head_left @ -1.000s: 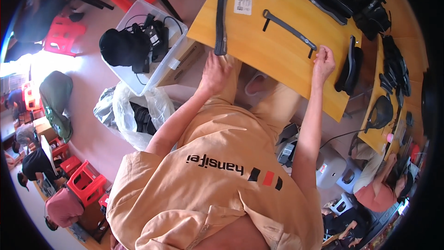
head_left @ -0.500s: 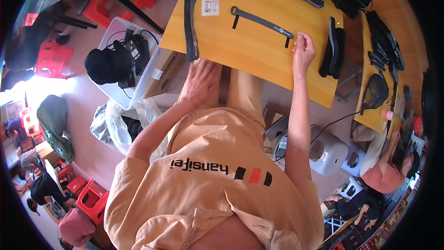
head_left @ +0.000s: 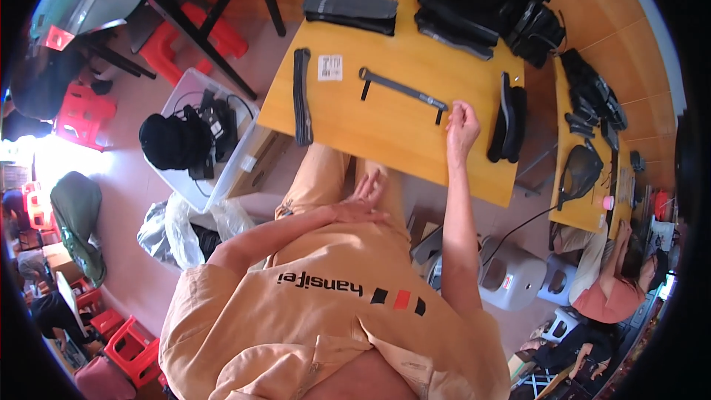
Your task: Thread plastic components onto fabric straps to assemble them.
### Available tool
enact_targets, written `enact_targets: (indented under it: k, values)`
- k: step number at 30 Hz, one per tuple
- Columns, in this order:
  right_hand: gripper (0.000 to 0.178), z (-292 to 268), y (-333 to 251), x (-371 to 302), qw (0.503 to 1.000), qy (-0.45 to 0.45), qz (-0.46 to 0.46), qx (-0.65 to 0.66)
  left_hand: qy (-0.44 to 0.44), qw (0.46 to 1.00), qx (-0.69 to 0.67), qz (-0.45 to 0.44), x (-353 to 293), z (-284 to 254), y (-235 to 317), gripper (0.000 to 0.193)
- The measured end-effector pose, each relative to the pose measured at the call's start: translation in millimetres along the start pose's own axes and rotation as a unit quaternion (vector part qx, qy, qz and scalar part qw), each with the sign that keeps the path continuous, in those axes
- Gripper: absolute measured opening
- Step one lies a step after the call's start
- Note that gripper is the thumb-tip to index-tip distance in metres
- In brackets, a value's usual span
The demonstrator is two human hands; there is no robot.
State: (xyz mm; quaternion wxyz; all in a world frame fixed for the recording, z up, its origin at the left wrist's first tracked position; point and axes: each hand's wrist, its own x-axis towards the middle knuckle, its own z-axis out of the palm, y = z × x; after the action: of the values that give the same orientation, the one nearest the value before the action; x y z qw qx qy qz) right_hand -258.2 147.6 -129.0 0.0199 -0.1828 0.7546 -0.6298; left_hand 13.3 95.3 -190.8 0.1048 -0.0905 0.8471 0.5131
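A grey strap (head_left: 404,89) lies slantwise on the yellow table, with a loop at its left end and a short black tab (head_left: 364,90) under each end. Beside its right end is my right hand (head_left: 463,132), fingers drawn together in a pinch; whatever they hold, if anything, is too small to make out. My left hand (head_left: 364,206) rests on my lap below the table edge, fingers spread, holding nothing. Left of the strap, a long dark folded strap bundle (head_left: 301,96) stands lengthwise near a white printed label (head_left: 330,68). More black bundles (head_left: 508,118) lie right of my right hand.
Stacked dark straps (head_left: 349,10) and a black pile (head_left: 481,0) fill the table's far side. A white bin (head_left: 248,115) with black gear stands left, above a clear plastic bag (head_left: 181,230). Red stools (head_left: 78,118) dot the floor. Another person (head_left: 611,289) sits at right.
My left hand has moved from my left thigh rightward across my lap. The view has shifted, so the table sits lower in it. My right hand stays beside the strap's right end.
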Motion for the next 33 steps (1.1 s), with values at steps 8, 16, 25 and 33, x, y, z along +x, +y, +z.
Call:
enact_targets:
  k: [8,16,25,33]
  values:
    - [0.013,6,-6,-2,1.0,-0.001,-0.012,-0.002,-0.262,0.934,-0.238,-0.035,-1,-26,18,0.055]
    - [0.013,3,1,2,1.0,0.002,-0.014,-0.014,-0.189,0.975,0.021,-0.115,-11,-41,-29,0.045]
    - [0.015,-2,-25,-12,0.993,-0.013,0.042,0.114,0.005,0.998,-0.03,-0.053,16,-5,-72,0.027]
    - [0.012,-43,-66,-124,0.887,-0.441,0.05,-0.127,0.131,0.97,0.085,-0.187,-112,-73,-22,0.024]
